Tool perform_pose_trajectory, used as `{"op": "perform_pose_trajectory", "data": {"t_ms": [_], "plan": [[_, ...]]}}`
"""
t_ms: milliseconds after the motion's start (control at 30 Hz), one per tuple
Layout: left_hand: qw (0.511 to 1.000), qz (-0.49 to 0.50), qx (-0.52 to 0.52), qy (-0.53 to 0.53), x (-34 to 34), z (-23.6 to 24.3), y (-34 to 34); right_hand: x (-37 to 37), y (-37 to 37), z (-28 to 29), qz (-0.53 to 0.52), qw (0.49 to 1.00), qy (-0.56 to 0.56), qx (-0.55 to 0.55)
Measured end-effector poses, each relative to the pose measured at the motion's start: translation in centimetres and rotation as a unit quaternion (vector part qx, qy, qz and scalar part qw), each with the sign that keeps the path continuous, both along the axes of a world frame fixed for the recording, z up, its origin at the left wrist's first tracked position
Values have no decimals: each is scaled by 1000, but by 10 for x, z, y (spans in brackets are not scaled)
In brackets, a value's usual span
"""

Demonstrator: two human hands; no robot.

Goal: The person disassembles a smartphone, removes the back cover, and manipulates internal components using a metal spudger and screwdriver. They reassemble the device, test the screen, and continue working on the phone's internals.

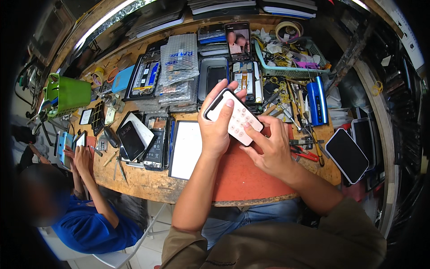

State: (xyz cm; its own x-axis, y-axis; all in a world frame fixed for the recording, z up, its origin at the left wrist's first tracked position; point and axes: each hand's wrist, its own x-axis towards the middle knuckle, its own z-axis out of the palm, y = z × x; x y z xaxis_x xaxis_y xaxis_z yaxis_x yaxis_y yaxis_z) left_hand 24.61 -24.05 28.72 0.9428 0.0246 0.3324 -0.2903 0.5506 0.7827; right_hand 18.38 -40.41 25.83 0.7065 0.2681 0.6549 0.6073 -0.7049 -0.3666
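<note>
My left hand [215,127] is closed around a smartphone [236,117], its thumb lying over the bright screen and its fingertips showing past the far edge. Round keypad buttons fill the tilted, pale pink display. My right hand [275,145] has its fingers apart at the phone's near right corner, one fingertip on the keypad. Below both hands lies a red work mat [251,175]. Left of my left wrist is a white rectangular panel with a dark rim [186,145].
Opened phones, bubble-wrapped parcels [179,67] and a propped-up phone [238,40] crowd the bench's back. A parts basket [291,69], blue cylinder [317,101] and loose tools sit right. Left are a green bin [69,94] and a person in blue [96,219] handling a phone.
</note>
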Motion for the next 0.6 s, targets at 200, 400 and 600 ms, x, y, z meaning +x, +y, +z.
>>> {"op": "perform_pose_trajectory", "data": {"t_ms": [200, 400, 600], "plan": [[999, -25, -23, 15, -3, -4, -2, -3, -1, -2, 7, 1000, -15, 2], [996, -66, -63, 14, -1, -8, 0, -5, 0, 0, 6, 1000, -28, -9], [985, -118, -123, 10, 3, -13, 3, -6, 0, 4, 0, 999, -42, -20]]}}
